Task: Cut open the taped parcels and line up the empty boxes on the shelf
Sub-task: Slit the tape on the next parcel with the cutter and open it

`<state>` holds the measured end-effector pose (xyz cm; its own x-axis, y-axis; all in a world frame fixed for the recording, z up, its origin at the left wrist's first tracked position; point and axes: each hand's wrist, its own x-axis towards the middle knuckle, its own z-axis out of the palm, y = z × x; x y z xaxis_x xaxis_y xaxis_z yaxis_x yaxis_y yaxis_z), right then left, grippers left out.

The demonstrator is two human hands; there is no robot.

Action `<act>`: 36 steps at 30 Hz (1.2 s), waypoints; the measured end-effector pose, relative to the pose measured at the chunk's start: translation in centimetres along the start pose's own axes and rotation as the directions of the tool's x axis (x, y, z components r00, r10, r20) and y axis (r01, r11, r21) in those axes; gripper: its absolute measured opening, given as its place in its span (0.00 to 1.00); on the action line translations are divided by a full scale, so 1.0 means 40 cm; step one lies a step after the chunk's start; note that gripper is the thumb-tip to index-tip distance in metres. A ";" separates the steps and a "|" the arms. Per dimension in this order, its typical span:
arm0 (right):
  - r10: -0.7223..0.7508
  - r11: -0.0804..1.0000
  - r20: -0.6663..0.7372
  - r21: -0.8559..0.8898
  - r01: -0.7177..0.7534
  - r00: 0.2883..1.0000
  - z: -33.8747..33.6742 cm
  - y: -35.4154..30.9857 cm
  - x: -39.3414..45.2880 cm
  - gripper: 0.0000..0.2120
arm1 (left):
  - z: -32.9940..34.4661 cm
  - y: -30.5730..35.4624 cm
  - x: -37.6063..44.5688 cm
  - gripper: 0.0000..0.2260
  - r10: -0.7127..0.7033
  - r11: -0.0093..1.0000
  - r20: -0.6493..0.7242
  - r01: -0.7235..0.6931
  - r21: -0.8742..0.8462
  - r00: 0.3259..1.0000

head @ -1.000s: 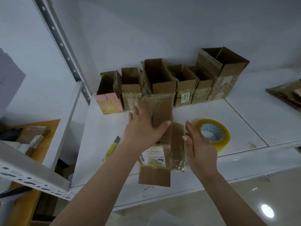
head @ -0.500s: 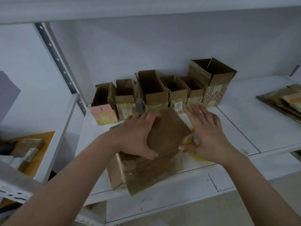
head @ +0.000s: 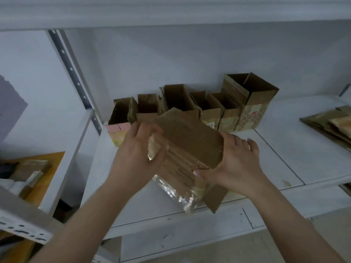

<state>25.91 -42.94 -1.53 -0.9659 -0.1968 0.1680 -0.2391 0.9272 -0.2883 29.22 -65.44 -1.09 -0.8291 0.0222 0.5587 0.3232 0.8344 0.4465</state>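
Six opened boxes (head: 191, 109) stand in a row at the back of the shelf (head: 284, 154), against the wall, flaps up. One more box (head: 190, 149) is between my hands, held above the front part of the shelf and tilted, one brown face turned up toward me.

Left hand (head: 136, 154): fingers curled round the box's left end, where loose clear tape (head: 153, 149) is bunched under them. Grip on that side is firm.

Right hand (head: 235, 164): thumb pressed on the near lower edge, fingers spread behind the right end. So it clasps the box too, more loosely.

More slack tape (head: 176, 192) hangs crumpled off the underside, and a flap (head: 216, 198) dangles open at the near right corner. Judgement: cutting looks finished on this parcel; the step in hand is turning the box and squaring it into shape.

Next move, as I judge it: bring the open end upward, push the walls square, then set it beside the row. Which end of the row has room is partly hidden by the box itself; the right end looks free. Trailing tape could snag on the neighbours.

Flattened cardboard (head: 330, 124) lies at far right of the shelf.
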 end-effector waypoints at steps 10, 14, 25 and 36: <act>0.102 0.834 0.142 0.527 -0.162 0.985 0.061 -0.027 -0.068 0.40 | 0.092 0.049 -0.129 0.28 -0.260 0.520 0.369 0.452 -0.725 0.892; 0.114 0.770 0.065 0.625 -0.130 0.991 0.158 0.001 -0.062 0.10 | 0.105 0.027 -0.147 0.26 -0.334 0.493 0.381 0.504 -0.709 0.862; 0.039 0.785 -0.133 0.618 0.052 0.990 0.265 0.016 -0.080 0.39 | 0.193 -0.005 -0.189 0.27 -0.536 0.499 0.192 0.491 -0.714 0.822; -0.021 0.908 -0.387 0.379 0.179 0.922 0.295 0.024 -0.081 0.39 | 0.237 -0.025 -0.210 0.27 -0.501 0.689 0.043 0.428 -0.585 0.865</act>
<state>27.65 -45.17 -13.48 -0.8473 -0.0773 0.5255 -0.4279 0.6855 -0.5890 31.55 -61.24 -12.86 -0.8981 -0.3750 0.2298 0.1352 0.2618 0.9556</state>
